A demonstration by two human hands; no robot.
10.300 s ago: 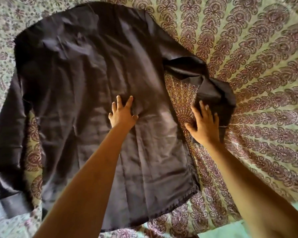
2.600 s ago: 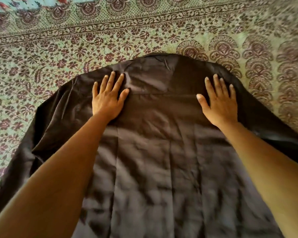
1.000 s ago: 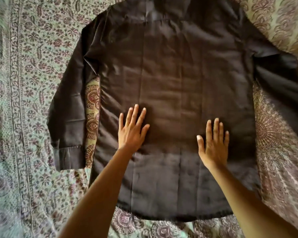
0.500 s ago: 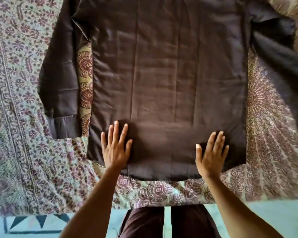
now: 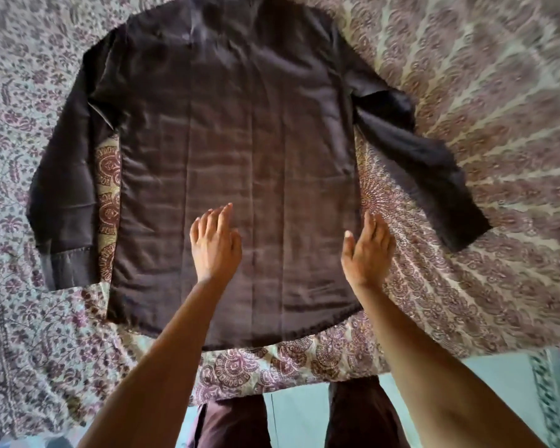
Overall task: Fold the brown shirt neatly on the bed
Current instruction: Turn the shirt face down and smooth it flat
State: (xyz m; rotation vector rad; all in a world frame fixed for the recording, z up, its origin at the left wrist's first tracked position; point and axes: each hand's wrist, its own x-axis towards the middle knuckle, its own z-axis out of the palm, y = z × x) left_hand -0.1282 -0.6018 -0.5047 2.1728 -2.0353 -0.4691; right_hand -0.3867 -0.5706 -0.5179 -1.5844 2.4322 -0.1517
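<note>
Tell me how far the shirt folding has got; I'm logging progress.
Done: the brown shirt lies spread flat on the bed. In hand: left hand and right hand, both open, over its lower part. Left: no fold made; both sleeves lie out.

Shirt (image 5: 240, 150) collar cut off by top edge; bedspread (image 5: 482, 108) pattern motion-blurred.

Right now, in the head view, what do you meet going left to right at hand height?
Sheet → left sleeve → shirt body → left hand → right hand → right sleeve.
</note>
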